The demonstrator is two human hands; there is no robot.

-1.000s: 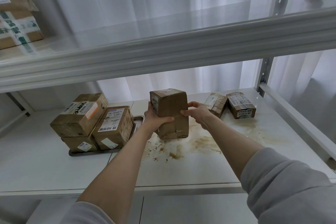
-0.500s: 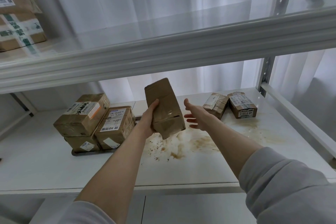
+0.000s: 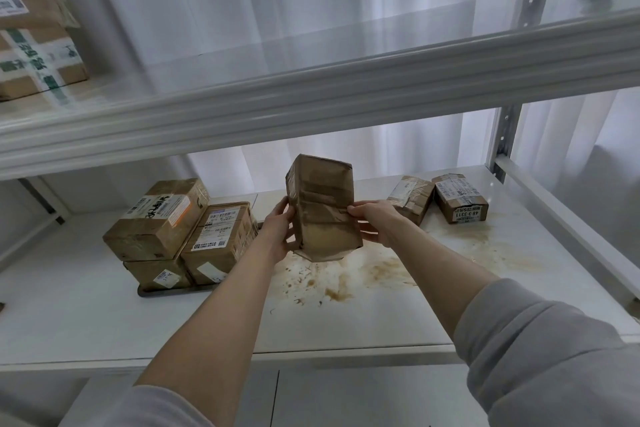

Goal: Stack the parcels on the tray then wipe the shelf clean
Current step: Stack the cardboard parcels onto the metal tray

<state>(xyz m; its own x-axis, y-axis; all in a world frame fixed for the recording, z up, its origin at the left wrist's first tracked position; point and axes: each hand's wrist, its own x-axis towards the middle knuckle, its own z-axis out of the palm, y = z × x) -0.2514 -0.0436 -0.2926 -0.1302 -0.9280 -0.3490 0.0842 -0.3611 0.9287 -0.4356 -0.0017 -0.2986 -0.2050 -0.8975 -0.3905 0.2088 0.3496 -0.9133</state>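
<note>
A tall brown taped parcel [image 3: 323, 208] hangs above the white shelf [image 3: 104, 315], held upright between both hands. My left hand [image 3: 277, 232] grips its left side and my right hand [image 3: 375, 222] grips its right side. To the left, a dark tray [image 3: 162, 289] carries three brown parcels: one on top [image 3: 157, 218], one under it [image 3: 156, 274] and one beside them [image 3: 221, 243]. Two small parcels [image 3: 410, 198] [image 3: 459, 198] lie at the back right of the shelf. Brown stains [image 3: 346, 277] cover the shelf under the held parcel.
The upper shelf's front beam [image 3: 311, 97] runs across just above the hands. More boxes [image 3: 34, 45] sit on that upper shelf at the far left. A metal upright [image 3: 502, 146] stands at the right, with white curtains behind.
My right hand, which had let go half a second ago, grips the parcel again. The parcel has been turned and now stands upright with a different face toward me.
</note>
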